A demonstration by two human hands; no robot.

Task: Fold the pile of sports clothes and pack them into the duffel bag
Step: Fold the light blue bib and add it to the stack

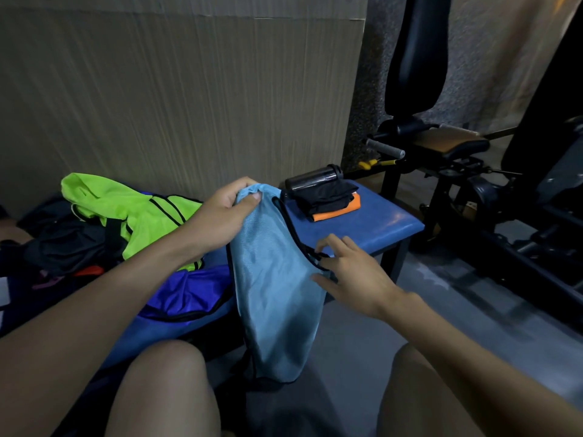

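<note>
A light blue mesh vest with black trim hangs in front of the blue bench. My left hand grips its top end, bunched between thumb and fingers. My right hand touches its right edge at the black trim, fingers spread. On the bench to the left lie a neon green vest, a purple garment and dark clothes. At the bench's far right sits a folded stack, black clothing on an orange piece.
A dark bottle lies behind the folded stack. A corrugated cardboard wall runs behind the bench. Black gym machines stand to the right on a grey floor. My bare knees are at the bottom.
</note>
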